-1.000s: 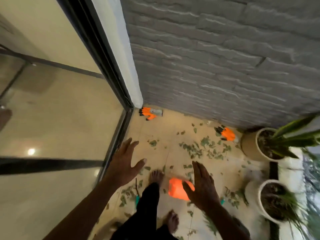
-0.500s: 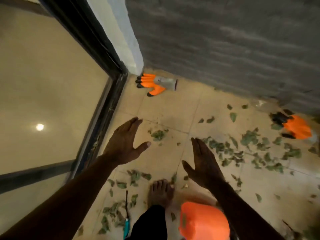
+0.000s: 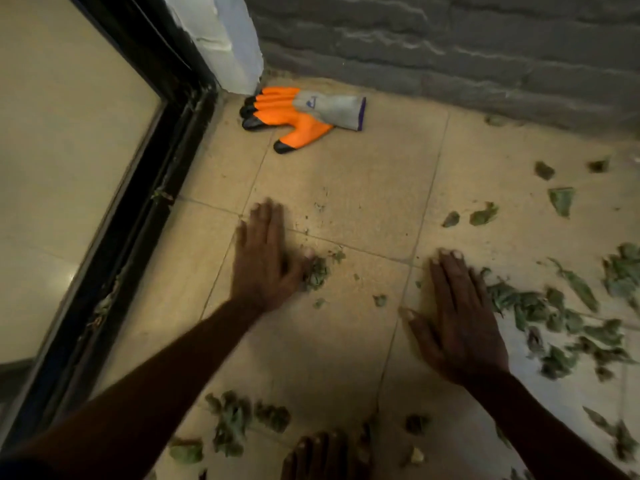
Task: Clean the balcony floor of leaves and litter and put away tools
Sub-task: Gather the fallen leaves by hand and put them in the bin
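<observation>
Beige tile is the balcony floor under you, and both of your hands reach out low over it, palms down, fingers straight, nothing held in either. Your left hand has its thumb just beside a small clump of leaves. Your right hand is spread wider, its outer edge next to the thick scatter of green leaves that runs off to your right (whether either palm actually presses the tile cannot be told from this view). A few more crumpled leaves lie nearer to you, beside your bare foot at the bottom edge. Ahead of your left hand and well apart from it, an orange glove with black fingertips and a grey cuff lies flat in the corner, fingertips toward the black door frame, cuff near the grey brick wall.
</observation>
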Motion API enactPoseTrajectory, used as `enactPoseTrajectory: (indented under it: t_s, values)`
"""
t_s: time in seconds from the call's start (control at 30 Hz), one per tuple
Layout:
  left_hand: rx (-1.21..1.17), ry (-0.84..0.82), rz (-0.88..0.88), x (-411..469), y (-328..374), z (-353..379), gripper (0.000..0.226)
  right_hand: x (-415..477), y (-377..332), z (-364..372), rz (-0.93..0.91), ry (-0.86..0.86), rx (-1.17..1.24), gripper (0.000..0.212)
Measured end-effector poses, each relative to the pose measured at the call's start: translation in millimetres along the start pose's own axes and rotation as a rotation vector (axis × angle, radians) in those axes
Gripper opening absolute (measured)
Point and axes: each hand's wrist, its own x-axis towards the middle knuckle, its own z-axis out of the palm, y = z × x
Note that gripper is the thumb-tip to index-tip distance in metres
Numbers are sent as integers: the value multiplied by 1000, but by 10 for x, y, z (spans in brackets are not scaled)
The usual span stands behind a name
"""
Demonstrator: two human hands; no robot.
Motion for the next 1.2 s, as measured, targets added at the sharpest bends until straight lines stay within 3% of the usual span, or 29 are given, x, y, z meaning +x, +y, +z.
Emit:
enactPoseTrajectory:
  t_s: [0.17,0.27,0.33,0.43,0.6,0.7,0.83,0.9,0.97,1.07,1.2]
  values:
    - [-175,-76,266,-352,1214,444,92,-13,-3,13,32,44,8,83]
    - [-306,-115,408,-306,1455,444,86,20,0,41,13,42,3,85]
    - [-297,-7,365,-169,1298,325,82,4,18,44,29,11,-32,87]
    - [-135,94,131,205,709,91,88,-16,23,85,26,18,-51,87]
    - [118,-15,-149,569,-71,-116,110,2,34,91,12,44,-50,85]
    - [111,-22,-72,475,347,90,108,-13,38,91,18,80,22,77]
    - [-81,-93,320,44,1341,504,97,-40,59,123,58,187,57,66]
    - [-235,-139,420,-200,1673,560,94,-36,59,131,70,210,82,70]
    - [-315,-73,368,-386,1731,530,92,-36,65,119,78,203,43,75]
    - [-132,77,208,-551,1424,502,96,-58,40,90,107,216,-77,69]
    - [122,-14,100,-636,1084,528,115,-94,23,53,182,247,-122,70]
